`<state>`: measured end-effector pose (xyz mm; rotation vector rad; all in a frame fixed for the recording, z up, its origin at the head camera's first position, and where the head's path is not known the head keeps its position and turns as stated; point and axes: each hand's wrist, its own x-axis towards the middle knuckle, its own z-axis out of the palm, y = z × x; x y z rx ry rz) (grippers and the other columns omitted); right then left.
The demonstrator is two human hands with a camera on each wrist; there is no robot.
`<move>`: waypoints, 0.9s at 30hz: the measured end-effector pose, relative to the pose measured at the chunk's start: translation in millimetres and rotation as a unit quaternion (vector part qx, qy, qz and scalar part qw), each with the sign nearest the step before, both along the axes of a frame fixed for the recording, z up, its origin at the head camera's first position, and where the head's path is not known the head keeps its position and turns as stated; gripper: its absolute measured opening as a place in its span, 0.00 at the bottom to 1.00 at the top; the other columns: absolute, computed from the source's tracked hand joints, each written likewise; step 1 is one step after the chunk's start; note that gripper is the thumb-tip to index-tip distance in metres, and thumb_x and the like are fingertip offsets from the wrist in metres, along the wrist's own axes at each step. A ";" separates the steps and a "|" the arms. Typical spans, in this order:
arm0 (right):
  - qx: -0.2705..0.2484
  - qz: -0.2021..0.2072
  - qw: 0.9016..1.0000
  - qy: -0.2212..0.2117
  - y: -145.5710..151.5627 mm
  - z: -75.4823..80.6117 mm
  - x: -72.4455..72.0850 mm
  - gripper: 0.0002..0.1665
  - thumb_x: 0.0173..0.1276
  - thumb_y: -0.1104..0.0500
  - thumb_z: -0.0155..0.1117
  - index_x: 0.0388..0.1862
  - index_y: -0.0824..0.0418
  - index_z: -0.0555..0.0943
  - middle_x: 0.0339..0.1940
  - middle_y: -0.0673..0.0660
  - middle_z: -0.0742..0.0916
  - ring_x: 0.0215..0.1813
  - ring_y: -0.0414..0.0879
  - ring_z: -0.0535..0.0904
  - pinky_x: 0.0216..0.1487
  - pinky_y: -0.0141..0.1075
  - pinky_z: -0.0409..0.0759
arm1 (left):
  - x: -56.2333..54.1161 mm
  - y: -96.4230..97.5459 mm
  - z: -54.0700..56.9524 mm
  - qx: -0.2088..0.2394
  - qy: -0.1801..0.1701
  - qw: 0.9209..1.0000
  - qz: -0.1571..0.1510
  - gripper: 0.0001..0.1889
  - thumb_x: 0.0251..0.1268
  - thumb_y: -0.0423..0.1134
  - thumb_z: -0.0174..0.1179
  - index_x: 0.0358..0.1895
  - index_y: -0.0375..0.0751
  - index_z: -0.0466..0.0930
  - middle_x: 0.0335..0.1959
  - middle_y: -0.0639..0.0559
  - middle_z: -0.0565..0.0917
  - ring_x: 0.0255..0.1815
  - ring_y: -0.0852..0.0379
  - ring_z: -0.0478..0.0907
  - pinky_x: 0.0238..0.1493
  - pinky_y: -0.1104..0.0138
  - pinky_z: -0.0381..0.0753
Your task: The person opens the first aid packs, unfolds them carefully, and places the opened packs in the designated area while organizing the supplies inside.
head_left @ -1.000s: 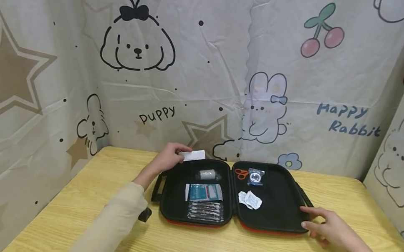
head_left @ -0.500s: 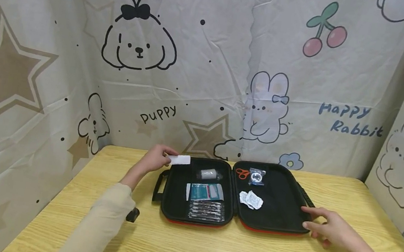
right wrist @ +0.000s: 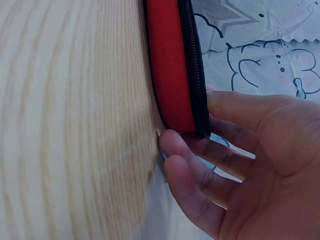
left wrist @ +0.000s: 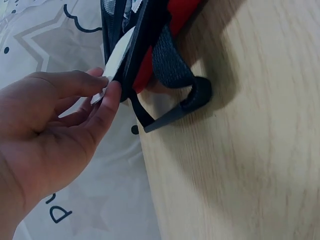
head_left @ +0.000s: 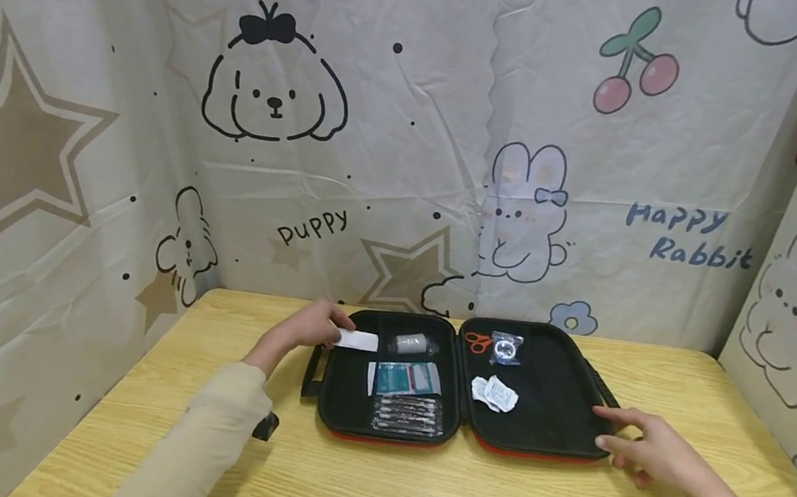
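on the pale cloth backdrop (head_left: 407, 175) we can read "puppy" at left and "happy rabbit" at right, lettered by hand in style among line-drawn animals and stars. before it, on the wood-grained table (head_left: 354, 492), we see the open case (head_left: 552, 396), lined in black, its outside red woven fabric edged by a black zipper, with a black webbing handle (left wrist: 172, 65) on the left side. our left hand (head_left: 314, 324) pinches a smooth, flat white packet (head_left: 360, 341) between thumb and fingers, over the far left corner of the left half; we cannot tell whether the packet touches the lining. our right hand (head_left: 650, 449) has thumb and fingers bent around the rim at the near right corner, holding it.

in the left half, far to near, lie a white roll (head_left: 411, 343) in clear film, a flat teal-and-white packet (head_left: 406, 379) with print too small for us to read, and a bundle of thin sticks (head_left: 409, 416) in glossy film. the right half holds orange-handled scissors (head_left: 478, 343), a wrapped ring-shaped roll (head_left: 506, 349) and crinkled white sachets (head_left: 496, 394).
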<state>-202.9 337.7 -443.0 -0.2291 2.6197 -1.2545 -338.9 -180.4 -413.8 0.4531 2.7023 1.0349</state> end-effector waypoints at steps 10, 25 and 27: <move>-0.002 -0.001 1.000 -0.001 0.5 -0.2 0.4 0.40 0.67 0.56 0.68 0.71 0.72 0.66 0.45 0.62 0.76 0.23 0.42 0.76 0.19 0.35 0.76 | -0.2 8.2 5.2 -0.029 -0.036 0.998 -0.035 0.17 0.58 0.21 0.55 0.50 0.31 0.85 0.48 0.40 0.86 0.27 0.57 0.77 0.36 0.59 0.83; 0.004 0.001 1.000 0.000 1.3 -1.5 0.5 0.39 0.68 0.55 0.67 0.72 0.70 0.66 0.45 0.61 0.77 0.21 0.41 0.73 0.18 0.35 0.75 | -1.0 51.1 -15.3 -0.055 -0.006 0.998 -0.015 0.13 0.57 0.24 0.64 0.47 0.31 0.85 0.43 0.42 0.86 0.36 0.57 0.79 0.40 0.65 0.83; 0.003 0.001 1.000 0.001 2.0 -1.3 0.3 0.39 0.68 0.55 0.67 0.72 0.70 0.66 0.45 0.61 0.77 0.21 0.41 0.73 0.18 0.35 0.74 | -0.8 56.8 -17.1 -0.047 0.004 0.999 0.007 0.11 0.57 0.26 0.66 0.45 0.32 0.84 0.41 0.43 0.85 0.35 0.56 0.79 0.40 0.64 0.83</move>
